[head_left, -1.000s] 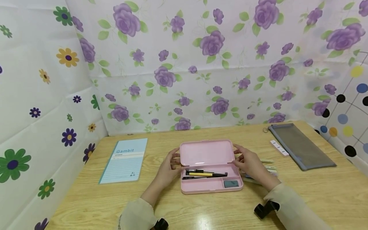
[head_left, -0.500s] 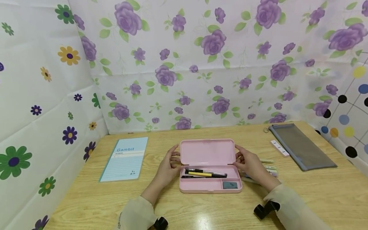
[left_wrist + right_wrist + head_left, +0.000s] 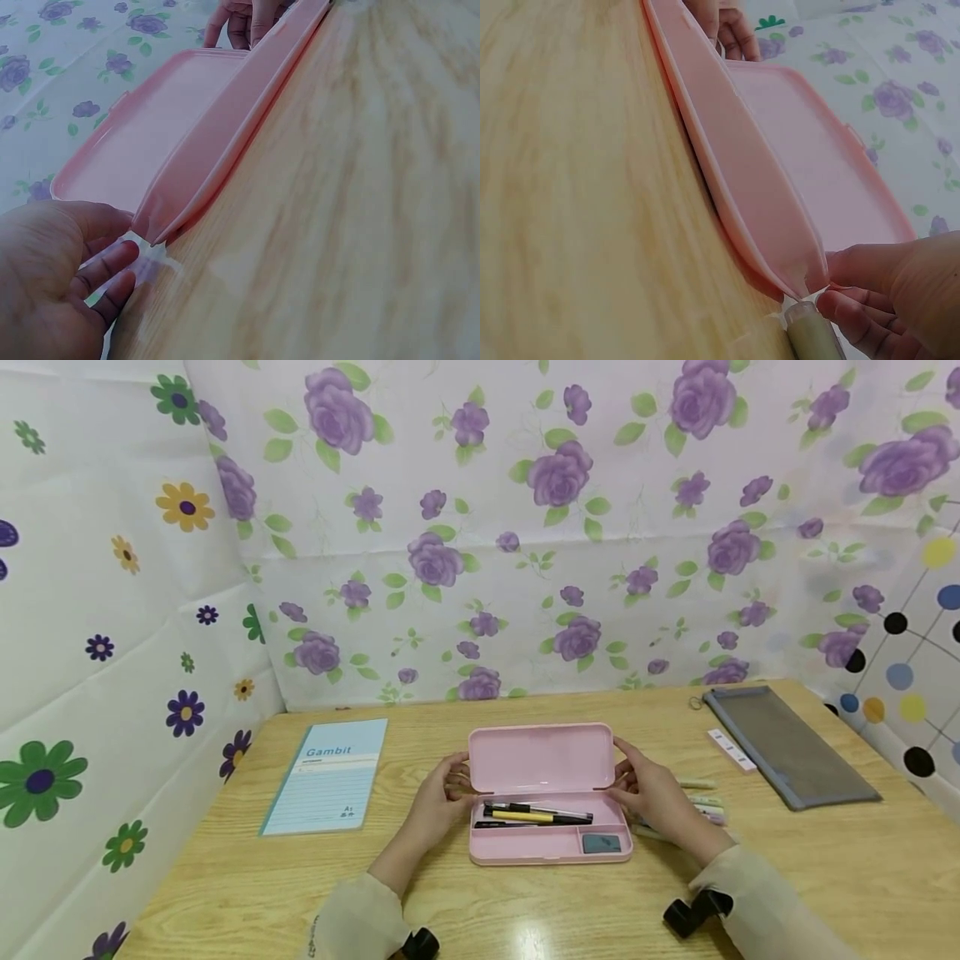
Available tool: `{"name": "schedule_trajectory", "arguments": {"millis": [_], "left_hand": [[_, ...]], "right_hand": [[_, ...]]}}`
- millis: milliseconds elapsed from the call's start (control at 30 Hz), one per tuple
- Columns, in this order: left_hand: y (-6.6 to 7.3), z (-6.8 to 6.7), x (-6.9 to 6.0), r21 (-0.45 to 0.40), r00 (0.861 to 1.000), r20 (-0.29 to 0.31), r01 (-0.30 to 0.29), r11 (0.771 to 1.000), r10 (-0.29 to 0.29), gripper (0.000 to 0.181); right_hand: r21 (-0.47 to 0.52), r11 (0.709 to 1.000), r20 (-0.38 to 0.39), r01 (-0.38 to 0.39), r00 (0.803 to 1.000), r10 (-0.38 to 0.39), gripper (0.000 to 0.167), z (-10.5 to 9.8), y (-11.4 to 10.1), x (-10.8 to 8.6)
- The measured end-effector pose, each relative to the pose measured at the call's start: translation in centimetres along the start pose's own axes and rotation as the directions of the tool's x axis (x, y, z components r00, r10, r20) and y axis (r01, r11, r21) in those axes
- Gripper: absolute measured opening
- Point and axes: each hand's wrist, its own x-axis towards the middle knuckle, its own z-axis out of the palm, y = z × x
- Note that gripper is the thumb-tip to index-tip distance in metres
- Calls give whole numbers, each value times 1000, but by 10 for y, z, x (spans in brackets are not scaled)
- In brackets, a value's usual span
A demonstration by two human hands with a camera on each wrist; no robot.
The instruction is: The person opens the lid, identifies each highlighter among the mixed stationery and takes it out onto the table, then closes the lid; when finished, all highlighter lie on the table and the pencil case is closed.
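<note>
A pink pencil case (image 3: 525,845) stands with its lid (image 3: 540,758) raised, at the middle of the table. In its back compartment lie a yellow-and-black pen (image 3: 525,815) and black pens; a grey-blue eraser (image 3: 602,843) sits in the small front-right compartment. My left hand (image 3: 441,797) holds the case's left side, its thumb at the hinge corner (image 3: 139,223) and fingers bent beside the lid. My right hand (image 3: 651,789) holds the right side likewise, with thumb at the case and fingers along the lid edge. The far sides of the fingers are partly hidden.
Several light-coloured pens or markers (image 3: 705,806) lie right of the case, partly behind the right hand. A light-blue notebook (image 3: 326,777) is at the left. Toward the back right are a grey zip pouch (image 3: 795,747) and a small pinkish-white strip (image 3: 731,750). Flowered cloth (image 3: 510,543) hangs behind.
The view shifts slightly with the head. Both hands stay at the sides of the pencil case, and the lid keeps about the same tilt.
</note>
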Motion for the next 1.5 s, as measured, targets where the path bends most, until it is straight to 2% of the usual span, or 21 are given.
{"name": "schedule_trajectory", "arguments": {"millis": [200, 333, 533, 633, 733, 767, 867, 967, 1000, 1100, 1367, 1500], "left_hand": [[0, 0, -1, -35, 999, 20, -25, 999, 25, 59], [0, 0, 0, -34, 999, 15, -32, 999, 33, 53], [-1, -1, 0, -30, 999, 36, -25, 999, 26, 43], [-1, -1, -1, -31, 997, 62, -39, 999, 41, 42], [-2, -2, -2, -27, 993, 71, -96, 995, 98, 38], [-3, -3, -2, -24, 988, 73, -132, 991, 133, 37], [-4, -5, -3, -25, 982, 65, -175, 984, 177, 35], [-4, -5, -2, -23, 990, 55, -127, 992, 128, 36], [-4, -4, -2, -24, 995, 52, -89, 996, 90, 36], [-4, -3, -1, -17, 997, 52, -52, 999, 53, 35], [-5, -2, -1, -5, 994, 55, -99, 995, 99, 32], [-5, -3, -1, 6, 995, 49, -90, 996, 90, 31]], "right_hand": [[24, 1000, -12, 10, 1000, -10, 73, -4, -1, -1], [-3, 1000, -36, 31, 999, -31, 69, -8, -2, 1], [-13, 999, -5, 51, 999, -51, 68, -18, -2, 2], [-26, 998, 12, 61, 998, -60, 69, -24, -2, 1], [-24, 998, 15, 66, 998, -65, 68, -31, -4, 3], [-19, 998, 19, 65, 998, -65, 67, -34, -6, 4], [3, 998, 25, 59, 998, -59, 61, -40, -9, 6], [7, 998, 25, 57, 998, -58, 56, -44, -13, 9], [5, 998, 21, 59, 998, -59, 54, -45, -14, 10], [-2, 998, 10, 65, 998, -65, 51, -46, -18, 14], [35, 999, 27, 32, 999, -33, 51, -47, -21, 15], [120, 993, 87, 14, 996, -24, 54, -48, -21, 15]]}}
